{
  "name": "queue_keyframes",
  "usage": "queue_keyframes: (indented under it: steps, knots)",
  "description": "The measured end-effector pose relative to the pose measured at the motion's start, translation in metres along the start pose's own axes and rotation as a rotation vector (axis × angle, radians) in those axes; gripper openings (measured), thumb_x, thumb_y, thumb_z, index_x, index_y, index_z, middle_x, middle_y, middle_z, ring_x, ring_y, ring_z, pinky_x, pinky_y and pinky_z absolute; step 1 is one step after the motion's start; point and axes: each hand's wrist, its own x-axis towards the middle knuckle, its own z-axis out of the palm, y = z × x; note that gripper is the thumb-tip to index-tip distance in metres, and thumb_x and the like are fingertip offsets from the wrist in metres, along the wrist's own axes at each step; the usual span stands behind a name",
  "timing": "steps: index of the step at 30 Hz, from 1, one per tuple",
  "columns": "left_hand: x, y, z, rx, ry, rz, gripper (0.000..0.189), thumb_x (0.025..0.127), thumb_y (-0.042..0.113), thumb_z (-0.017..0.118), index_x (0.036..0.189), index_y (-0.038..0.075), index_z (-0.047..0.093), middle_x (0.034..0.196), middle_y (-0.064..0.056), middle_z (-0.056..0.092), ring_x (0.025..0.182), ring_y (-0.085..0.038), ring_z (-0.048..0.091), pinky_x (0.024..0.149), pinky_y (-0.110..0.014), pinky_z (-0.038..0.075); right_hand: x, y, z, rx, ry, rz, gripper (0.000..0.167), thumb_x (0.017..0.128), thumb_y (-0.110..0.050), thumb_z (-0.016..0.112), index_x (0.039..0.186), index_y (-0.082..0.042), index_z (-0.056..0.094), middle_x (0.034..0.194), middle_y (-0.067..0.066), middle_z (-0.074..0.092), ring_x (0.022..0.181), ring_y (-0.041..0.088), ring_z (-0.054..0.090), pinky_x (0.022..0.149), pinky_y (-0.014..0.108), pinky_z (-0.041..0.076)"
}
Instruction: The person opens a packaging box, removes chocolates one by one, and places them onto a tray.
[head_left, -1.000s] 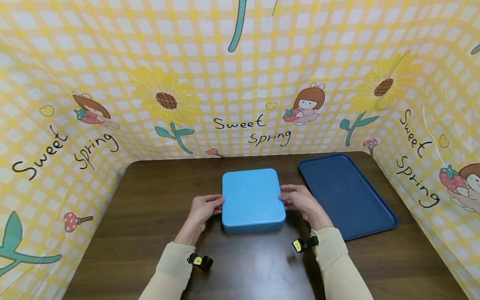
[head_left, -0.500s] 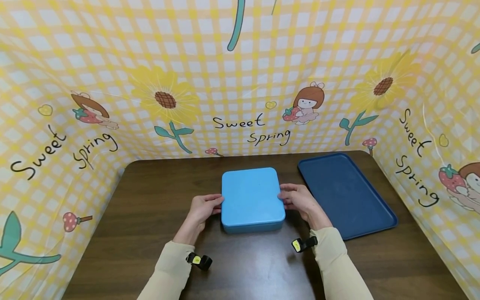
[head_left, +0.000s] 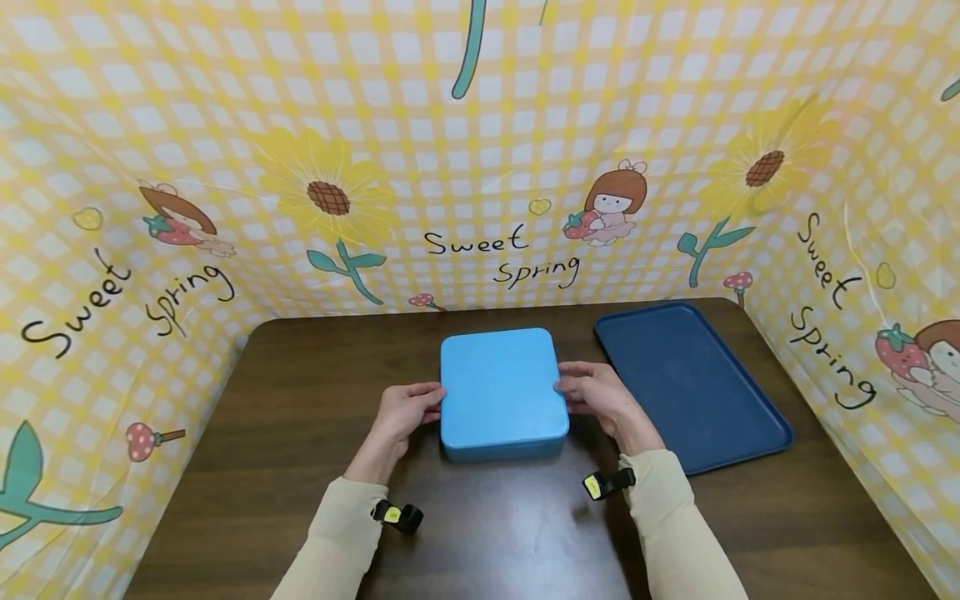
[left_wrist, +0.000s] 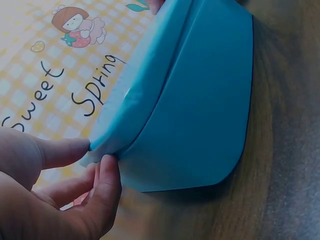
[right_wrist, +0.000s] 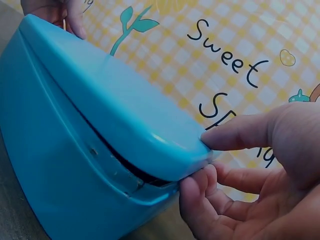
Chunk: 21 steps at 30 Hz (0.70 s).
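A light blue square box stands on the dark wood table (head_left: 315, 467), its rounded lid (head_left: 502, 387) over the body (head_left: 504, 452). At the lid's left edge, my left hand (head_left: 402, 410) pinches the rim between thumb and fingertips. Opposite, my right hand (head_left: 600, 396) pinches the right edge the same way. In the right wrist view a dark gap (right_wrist: 145, 177) shows between lid and body near the right fingertips. A thin seam runs under the lid in the left wrist view, above the blue side wall (left_wrist: 200, 110). The inside is hidden.
A dark blue rectangular tray (head_left: 697, 392) lies right of the box, close to my right hand and wrist. A yellow checked cloth (head_left: 450, 167) with flowers and lettering rises behind the table and at both sides. Black straps with cameras (head_left: 397, 516) sit on both wrists.
Both hands keep their pinch on the lid's edges. The lid and hands sit slightly higher in the head view, which has itself shifted a little. The tray stays put.
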Motion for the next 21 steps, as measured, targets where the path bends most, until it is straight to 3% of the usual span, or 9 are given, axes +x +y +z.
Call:
queue_keyframes:
  steps: [7, 11, 14, 21]
  knots:
    - [-0.003, 0.003, -0.002, -0.008, 0.008, 0.028, 0.033, 0.098, 0.014, 0.068, 0.125, -0.006, 0.068, 0.113, -0.016, 0.069, 0.083, -0.015, 0.066, 0.081, -0.031, 0.059, -0.002, -0.003, 0.002, 0.003, 0.004, -0.033, 0.05, 0.094, -0.011, 0.069, 0.14, 0.001, 0.055, 0.121, 0.018, 0.065, 0.087, 0.02, 0.067, 0.079, 0.033, 0.058]
    - [-0.004, 0.006, -0.004, -0.021, 0.004, 0.045, 0.034, 0.098, 0.015, 0.068, 0.126, -0.004, 0.067, 0.116, -0.016, 0.068, 0.086, -0.016, 0.067, 0.09, -0.038, 0.057, -0.005, -0.006, 0.002, -0.005, -0.002, -0.061, 0.053, 0.095, -0.012, 0.068, 0.144, -0.002, 0.052, 0.13, 0.02, 0.062, 0.092, 0.021, 0.067, 0.079, 0.033, 0.058]
    - [-0.004, 0.009, -0.006, -0.022, -0.014, 0.051, 0.033, 0.099, 0.017, 0.068, 0.127, -0.001, 0.066, 0.117, -0.015, 0.068, 0.089, -0.017, 0.066, 0.094, -0.042, 0.055, -0.007, -0.009, 0.002, -0.007, -0.01, -0.092, 0.052, 0.096, -0.011, 0.067, 0.145, -0.007, 0.051, 0.134, 0.021, 0.059, 0.094, 0.023, 0.067, 0.078, 0.034, 0.058]
    - [-0.007, 0.017, -0.013, -0.022, -0.103, 0.111, 0.031, 0.102, 0.017, 0.062, 0.132, 0.008, 0.061, 0.108, -0.011, 0.068, 0.088, -0.019, 0.066, 0.087, -0.041, 0.057, -0.014, -0.016, -0.002, 0.008, -0.01, -0.164, 0.043, 0.097, -0.01, 0.067, 0.14, -0.009, 0.06, 0.129, 0.018, 0.061, 0.09, 0.02, 0.068, 0.076, 0.034, 0.059]
